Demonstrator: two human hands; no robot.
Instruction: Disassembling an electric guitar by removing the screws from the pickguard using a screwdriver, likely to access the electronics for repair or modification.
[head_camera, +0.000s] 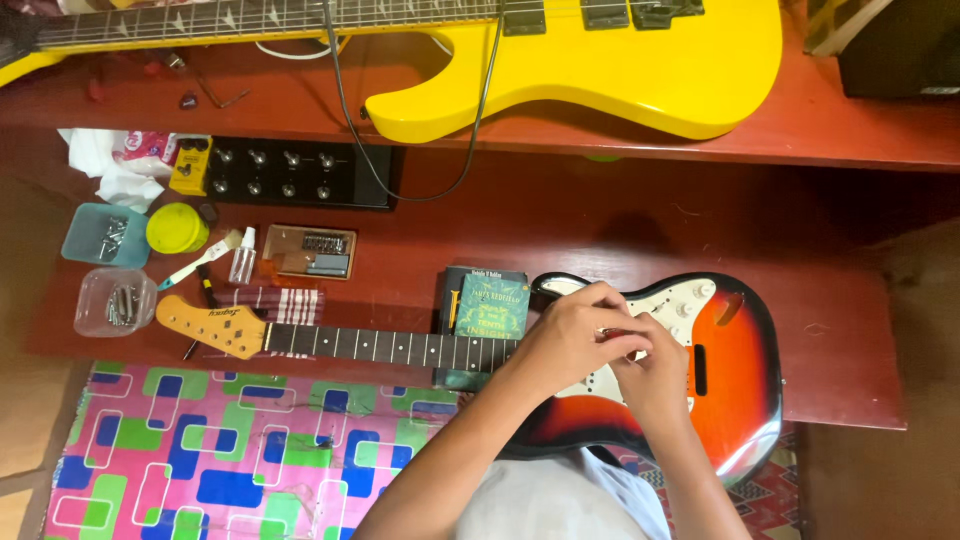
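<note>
A sunburst electric guitar (735, 370) with a white pickguard lies flat on the red table, its neck (390, 347) running left to a bare wooden headstock (208, 325). Both my hands rest on the pickguard near the pickups. My left hand (572, 335) has its fingers curled over the middle of the body. My right hand (655, 375) sits beside it, fingertips pinched together on a small part too small to identify. Books (490, 305) prop up the neck where it joins the body.
A yellow electric guitar (620, 70) lies on the upper shelf (860, 120). At left are a black pedal unit (290, 172), a yellow pedal (190, 165), a teal tub (103, 235) and a clear tub (115, 300) of hardware, a spray bottle (243, 256), a toothbrush (200, 260), and a patterned mat (230, 450).
</note>
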